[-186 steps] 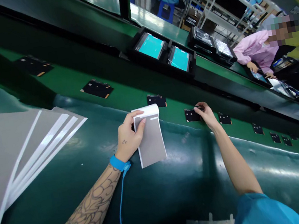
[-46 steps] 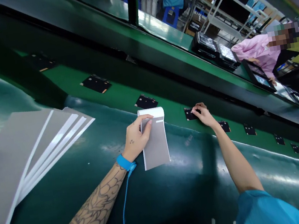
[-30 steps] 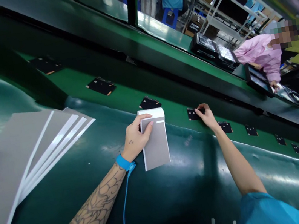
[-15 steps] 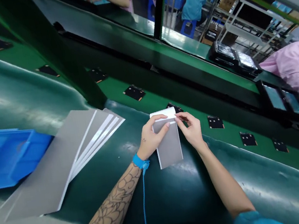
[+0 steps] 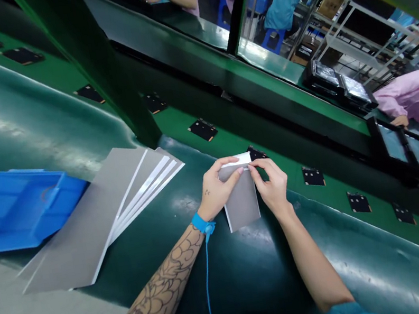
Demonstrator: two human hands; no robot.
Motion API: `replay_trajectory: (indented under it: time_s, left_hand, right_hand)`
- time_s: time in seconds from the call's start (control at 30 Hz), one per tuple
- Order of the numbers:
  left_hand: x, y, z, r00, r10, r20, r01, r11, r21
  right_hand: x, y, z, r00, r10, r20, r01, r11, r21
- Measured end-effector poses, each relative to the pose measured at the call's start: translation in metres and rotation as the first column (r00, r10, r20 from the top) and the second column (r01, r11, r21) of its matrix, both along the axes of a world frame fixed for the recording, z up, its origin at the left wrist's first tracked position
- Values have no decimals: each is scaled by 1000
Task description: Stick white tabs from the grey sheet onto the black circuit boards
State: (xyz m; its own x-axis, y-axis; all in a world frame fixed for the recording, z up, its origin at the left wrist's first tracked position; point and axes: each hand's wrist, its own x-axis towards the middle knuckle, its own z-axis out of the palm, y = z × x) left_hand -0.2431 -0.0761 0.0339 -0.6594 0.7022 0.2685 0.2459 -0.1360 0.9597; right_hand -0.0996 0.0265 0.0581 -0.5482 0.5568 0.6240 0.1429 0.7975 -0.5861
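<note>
A grey sheet with white edges (image 5: pixel 242 202) lies in front of me, its far end bent up and showing white. My left hand (image 5: pixel 217 185) grips it at the upper left, thumb on the grey face and fingers over the white end. At its upper right corner, my right hand (image 5: pixel 272 181) pinches the edge between thumb and forefinger. What exactly lies between those fingertips is too small to make out. A blue wrist strap (image 5: pixel 203 224) with a cord is round my left wrist. To the left, several larger grey sheets (image 5: pixel 95 219) lie fanned out.
A blue bin (image 5: pixel 13 211) stands at the left, partly beside the fanned sheets. Beyond the green mat (image 5: pixel 353 245), black circuit boards (image 5: pixel 313 176) lie in a row on a green belt (image 5: pixel 231 142). A green post (image 5: pixel 97 63) rises at the left. Co-workers sit across the line.
The view has shifted, so everything sits slightly further right. The white far end of the sheet looks lower and more folded over. Both hands keep hold of the sheet.
</note>
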Motion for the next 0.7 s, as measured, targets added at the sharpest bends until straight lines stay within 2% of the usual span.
replay_trajectory:
  time_s: [0.2,0.53,0.63,0.7]
  left_hand:
    - [-1,0,2,1000,2,-24,-2,1000,6]
    - [0,0,-2,1000,-1,-23,1,1000,-3]
    - [1,0,-1,1000,5,-27,-5,1000,-6]
    - [1,-1,0,999,9,-33,-9,1000,-11]
  right_hand:
    - [0,1,-2,1000,-8,26,8,1000,7]
    - [5,9,-12,998,51,41,-57,987,149]
    - [4,8,-11,997,41,70,-50,991,127]
    - [2,4,-10,997,32,74,-37,997,62]
